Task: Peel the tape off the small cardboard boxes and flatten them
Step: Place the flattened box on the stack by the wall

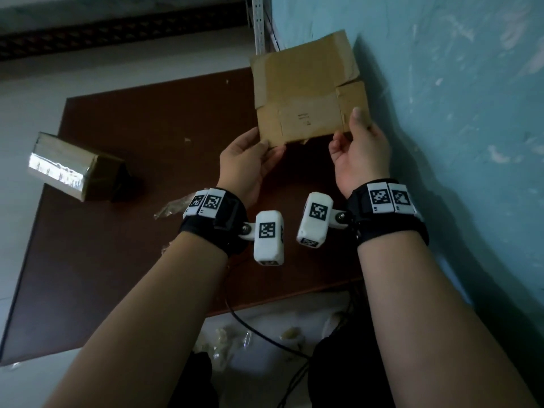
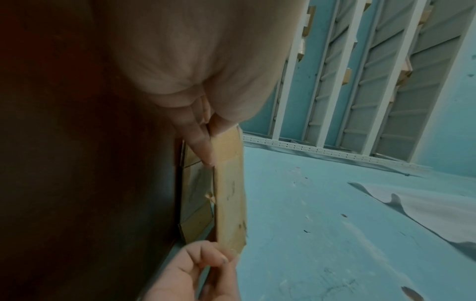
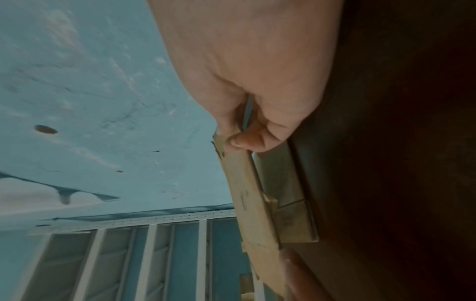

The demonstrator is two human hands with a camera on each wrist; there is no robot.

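Note:
A flattened brown cardboard box (image 1: 309, 89) is held up above the dark brown table (image 1: 147, 231), close to the teal wall. My left hand (image 1: 250, 160) pinches its near left corner between thumb and fingers. My right hand (image 1: 357, 145) grips its near right edge, thumb on top. In the left wrist view the cardboard (image 2: 229, 193) shows edge-on, with my left fingers (image 2: 201, 142) on it. The right wrist view shows the cardboard (image 3: 247, 193) pinched by my right fingertips (image 3: 242, 142). A second small box (image 1: 73, 166), wrapped in shiny tape, lies on the table's left edge.
A teal wall (image 1: 456, 113) stands close on the right. A crumpled piece of clear tape (image 1: 170, 207) lies on the table near my left wrist. Cables and scraps lie on the pale floor (image 1: 265, 334) below. A white perforated shelf post (image 1: 259, 25) rises at the back.

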